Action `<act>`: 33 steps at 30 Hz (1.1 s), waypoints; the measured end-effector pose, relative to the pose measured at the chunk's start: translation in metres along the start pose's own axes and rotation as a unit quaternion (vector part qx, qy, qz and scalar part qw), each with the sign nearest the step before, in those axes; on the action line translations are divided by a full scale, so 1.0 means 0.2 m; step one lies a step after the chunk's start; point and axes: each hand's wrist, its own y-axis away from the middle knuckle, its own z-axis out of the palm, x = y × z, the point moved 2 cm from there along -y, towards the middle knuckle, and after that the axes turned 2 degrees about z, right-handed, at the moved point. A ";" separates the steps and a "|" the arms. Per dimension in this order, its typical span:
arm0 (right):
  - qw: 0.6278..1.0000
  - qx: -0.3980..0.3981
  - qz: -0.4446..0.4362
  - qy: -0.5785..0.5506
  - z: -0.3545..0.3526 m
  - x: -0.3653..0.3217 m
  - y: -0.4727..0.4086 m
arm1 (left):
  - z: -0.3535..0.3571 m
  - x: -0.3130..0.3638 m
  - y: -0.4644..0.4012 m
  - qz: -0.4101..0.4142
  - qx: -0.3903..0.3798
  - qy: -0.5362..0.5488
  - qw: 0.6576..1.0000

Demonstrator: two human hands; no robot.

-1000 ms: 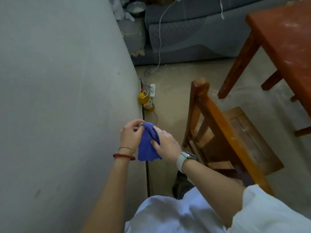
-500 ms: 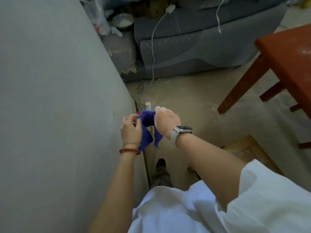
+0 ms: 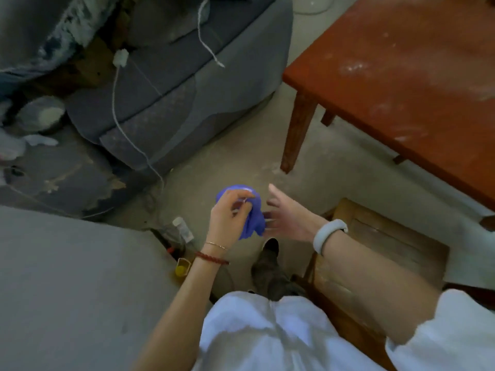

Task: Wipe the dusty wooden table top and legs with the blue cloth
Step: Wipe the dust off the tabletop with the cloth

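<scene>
The blue cloth [image 3: 251, 212] hangs bunched in front of me, above the floor. My left hand [image 3: 230, 215] is shut on its upper part. My right hand [image 3: 286, 218] is just to the right of the cloth with fingers spread, its fingertips close to the fabric; I cannot tell if they touch. The red-brown wooden table [image 3: 417, 84] fills the upper right, its top streaked with pale dust. One table leg [image 3: 296, 132] stands on the floor beyond my hands.
A grey sofa [image 3: 187, 84] with a white cable stands at the upper left. A grey wall or panel [image 3: 75, 285] fills the lower left, with a yellow bottle [image 3: 181, 269] at its foot. A wooden chair [image 3: 385, 250] sits under my right arm. My shoe [image 3: 267, 266] rests on the concrete floor.
The view has swung right and forward, bringing the table closer. My right hand has let go of the cloth and opened; my left hand still holds it.
</scene>
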 end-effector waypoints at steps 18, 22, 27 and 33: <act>0.842 0.370 -0.265 -0.289 -0.61 -0.42 0.13 | 0.65 0.25 -1.04 -0.050 -0.323 -0.067 0.943; 0.815 0.430 -0.283 -0.266 -0.66 -0.57 0.19 | 0.75 0.31 -1.28 -0.022 -0.400 -0.180 0.899; 0.828 0.414 -0.325 -0.194 -0.70 -0.75 0.27 | 0.91 0.45 -1.45 -0.045 -0.527 -0.074 0.845; 0.759 0.510 -0.351 -0.199 -0.79 -0.83 0.31 | 1.12 0.52 -1.42 -0.332 -0.636 0.166 0.677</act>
